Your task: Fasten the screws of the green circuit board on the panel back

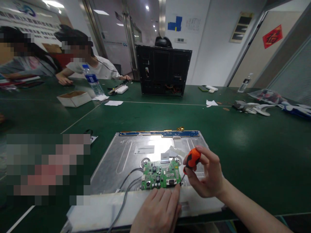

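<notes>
A screwdriver (193, 158) with an orange and black handle is gripped between the thumb and fingers of my right hand (209, 171). Its thin shaft slants down to the lower right corner of a green circuit board (157, 173). My left hand (159, 212) lies palm down, fingers stretched out along the board's lower edge. Its index fingertip is close to the screwdriver's tip. Beneath the board is a silver metal panel (109, 171) with a blue circuit strip (145, 134) along its far edge. Grey cables (126, 194) run from the board's left side.
A black display housing (164, 71) stands upright across the green table (136, 116). Left of it are an open box (74, 98) and a water bottle (93, 81). A plastic bag (267, 96) lies far right. Two people sit at the far left; a blurred patch covers the near left.
</notes>
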The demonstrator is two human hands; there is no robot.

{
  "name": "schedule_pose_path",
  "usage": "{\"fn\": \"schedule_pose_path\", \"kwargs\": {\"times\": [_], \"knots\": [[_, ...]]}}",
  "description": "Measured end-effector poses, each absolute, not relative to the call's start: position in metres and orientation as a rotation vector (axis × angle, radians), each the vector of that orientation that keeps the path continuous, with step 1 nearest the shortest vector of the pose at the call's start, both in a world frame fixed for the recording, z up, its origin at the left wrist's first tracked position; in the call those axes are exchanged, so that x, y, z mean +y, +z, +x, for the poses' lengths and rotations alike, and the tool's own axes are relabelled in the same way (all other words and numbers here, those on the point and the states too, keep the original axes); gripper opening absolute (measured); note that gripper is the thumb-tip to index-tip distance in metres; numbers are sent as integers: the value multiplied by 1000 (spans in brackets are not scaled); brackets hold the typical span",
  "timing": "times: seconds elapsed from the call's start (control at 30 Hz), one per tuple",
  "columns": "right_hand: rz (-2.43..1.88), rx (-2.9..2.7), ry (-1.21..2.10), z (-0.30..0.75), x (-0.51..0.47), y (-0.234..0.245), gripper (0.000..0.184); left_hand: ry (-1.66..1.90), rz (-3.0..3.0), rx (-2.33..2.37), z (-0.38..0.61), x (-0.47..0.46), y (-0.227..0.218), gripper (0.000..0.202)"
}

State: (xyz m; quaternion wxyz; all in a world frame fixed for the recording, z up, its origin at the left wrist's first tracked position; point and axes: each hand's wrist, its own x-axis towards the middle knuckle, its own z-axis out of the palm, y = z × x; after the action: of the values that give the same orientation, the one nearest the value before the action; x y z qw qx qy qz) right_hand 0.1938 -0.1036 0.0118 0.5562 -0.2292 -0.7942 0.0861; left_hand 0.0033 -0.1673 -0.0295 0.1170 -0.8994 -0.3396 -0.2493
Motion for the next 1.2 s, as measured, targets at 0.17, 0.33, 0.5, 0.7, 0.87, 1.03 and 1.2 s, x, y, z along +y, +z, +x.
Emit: {"fn": "schedule_pose_path", "kwargs": {"times": [0.17,0.33,0.5,0.7,0.87,1.03,1.2], "knots": [[-552,-1847,171,192,-104,11,74,-703,-2611,-984,4,-167,-29,39],[-559,-1839,117,191,-103,7,73,-725,-2596,-977,4,-167,-30,39],[-518,-1859,115,192,-102,8,71,-713,-2598,-974,4,-168,-30,40],[-494,-1899,177,194,-103,13,73,-714,-2575,-944,4,-167,-34,39],[-519,-1871,123,193,-104,9,74,-715,-2566,-935,4,-167,-34,39],[-500,-1857,83,193,-103,7,74,-703,-2567,-926,4,-167,-33,39],[-498,-1877,68,192,-102,9,74,-696,-2568,-936,4,-168,-33,40]]}}
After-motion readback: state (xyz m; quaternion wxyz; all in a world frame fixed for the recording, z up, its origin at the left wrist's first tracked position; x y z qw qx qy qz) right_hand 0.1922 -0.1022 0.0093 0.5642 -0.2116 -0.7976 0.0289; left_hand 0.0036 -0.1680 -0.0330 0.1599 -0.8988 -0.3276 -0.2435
